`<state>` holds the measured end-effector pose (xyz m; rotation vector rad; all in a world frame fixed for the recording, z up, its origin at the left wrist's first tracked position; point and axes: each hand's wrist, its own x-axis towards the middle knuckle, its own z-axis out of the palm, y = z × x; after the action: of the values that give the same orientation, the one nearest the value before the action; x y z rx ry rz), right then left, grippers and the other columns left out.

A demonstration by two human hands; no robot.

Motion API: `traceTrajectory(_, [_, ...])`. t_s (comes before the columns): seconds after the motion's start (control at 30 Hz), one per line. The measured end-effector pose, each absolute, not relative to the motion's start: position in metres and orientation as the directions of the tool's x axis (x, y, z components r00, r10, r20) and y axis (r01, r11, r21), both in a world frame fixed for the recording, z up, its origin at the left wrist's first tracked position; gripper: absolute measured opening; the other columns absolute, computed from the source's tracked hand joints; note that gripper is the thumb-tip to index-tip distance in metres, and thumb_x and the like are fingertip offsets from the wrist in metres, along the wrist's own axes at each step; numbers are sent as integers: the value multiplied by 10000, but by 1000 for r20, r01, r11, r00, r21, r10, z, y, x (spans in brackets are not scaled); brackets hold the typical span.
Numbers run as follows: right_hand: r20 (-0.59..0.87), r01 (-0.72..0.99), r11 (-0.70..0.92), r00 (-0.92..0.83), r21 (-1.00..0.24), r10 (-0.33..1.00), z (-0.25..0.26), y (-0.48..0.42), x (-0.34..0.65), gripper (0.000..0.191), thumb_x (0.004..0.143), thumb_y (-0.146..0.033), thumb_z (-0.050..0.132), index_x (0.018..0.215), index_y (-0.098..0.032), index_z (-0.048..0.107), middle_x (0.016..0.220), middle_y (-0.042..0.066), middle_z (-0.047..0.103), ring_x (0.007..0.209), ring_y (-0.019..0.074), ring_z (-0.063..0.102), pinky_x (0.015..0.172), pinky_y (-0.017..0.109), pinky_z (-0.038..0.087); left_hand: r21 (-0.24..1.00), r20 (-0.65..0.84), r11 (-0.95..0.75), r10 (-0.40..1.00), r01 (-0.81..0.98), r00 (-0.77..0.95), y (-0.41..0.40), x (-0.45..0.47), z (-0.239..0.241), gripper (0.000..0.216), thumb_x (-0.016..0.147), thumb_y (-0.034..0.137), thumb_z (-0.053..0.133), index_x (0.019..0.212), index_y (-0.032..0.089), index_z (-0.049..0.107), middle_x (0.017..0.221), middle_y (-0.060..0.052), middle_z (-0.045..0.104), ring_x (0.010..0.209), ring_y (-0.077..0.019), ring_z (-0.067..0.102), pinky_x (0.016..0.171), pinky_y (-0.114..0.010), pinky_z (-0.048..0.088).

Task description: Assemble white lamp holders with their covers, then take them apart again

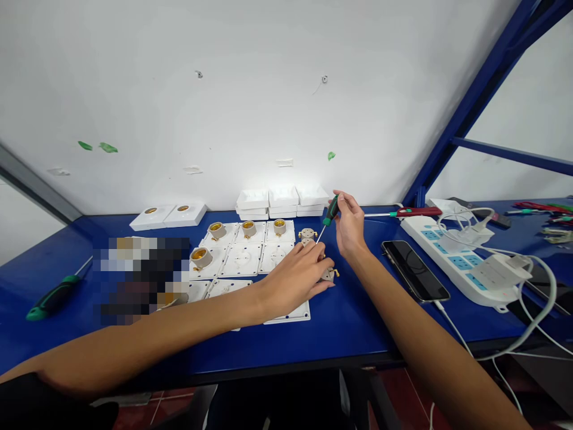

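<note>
My right hand [348, 218] grips the green and black handle of a screwdriver [332, 210]. Its thin shaft slants down to my left hand [301, 270], whose fingers hide the tip. Under those left fingers is a beige lamp socket [328, 275] with brass terminals, partly covered. Just beyond them, another beige socket part [308, 233] lies on the table. To the left, white square base plates [242, 260] are laid out in rows. Some carry a beige socket with a gold threaded inside, such as the lamp socket [201, 257]; my left forearm covers part of the nearest row.
White covers [283, 197] are stacked by the wall, and two covers with sockets [185, 214] stand farther left. A second screwdriver [56, 297] lies at far left beside a pixelated patch. On the right are a red-handled screwdriver [418, 212], a phone [415, 270] and a cabled power strip [461, 263].
</note>
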<state>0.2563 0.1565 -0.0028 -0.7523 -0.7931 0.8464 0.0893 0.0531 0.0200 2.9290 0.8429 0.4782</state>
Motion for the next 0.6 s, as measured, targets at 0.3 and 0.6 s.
traceTrajectory(0.3, [293,-351,459,434,-816,852,-2,156,255,250,813,-459,770,946,-248,750,887,-10,722,823,122,697,620,218,525,264,353,-836,548,481,758,60,100,17,340,989,438,671,1195,170,711,1032,-55,577,997,-231,550,892,-364,445])
traceTrajectory(0.6, [290,-337,446,422,-829,859,-2,155,257,245,840,-454,753,971,-248,751,856,-8,716,834,135,701,621,228,516,161,273,-850,526,501,806,58,100,17,308,1033,405,614,1192,164,720,1049,-72,587,1033,-255,564,906,-389,430])
